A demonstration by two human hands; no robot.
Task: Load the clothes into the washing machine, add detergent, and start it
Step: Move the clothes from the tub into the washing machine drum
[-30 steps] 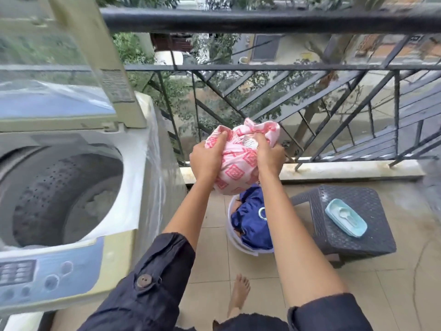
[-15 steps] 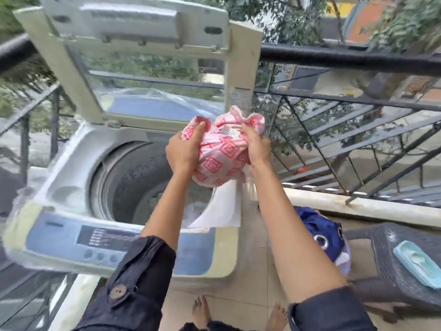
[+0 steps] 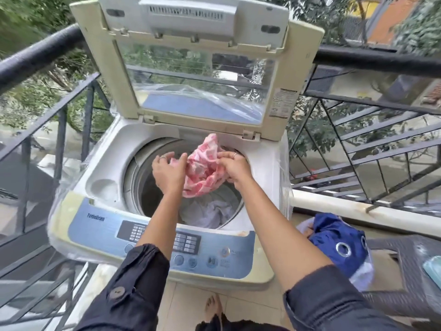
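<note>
The washing machine (image 3: 100, 168) fills the centre of the frame, its lid (image 3: 102, 68) propped upright. This looks like the loading step. In the drum (image 3: 143, 187), pale laundry (image 3: 214, 211) lies at the bottom. At lower right, a blue garment (image 3: 338, 237) waits in its basket. The pink cloth (image 3: 205, 170) hangs over the drum mouth, pinched by the right hand (image 3: 236, 168). The left hand (image 3: 168, 174) touches its edge, but I cannot tell if it grips. Next, both hands should probably let the cloth drop, then fetch the blue garment. 2 steps remain after that: detergent and start.
</note>
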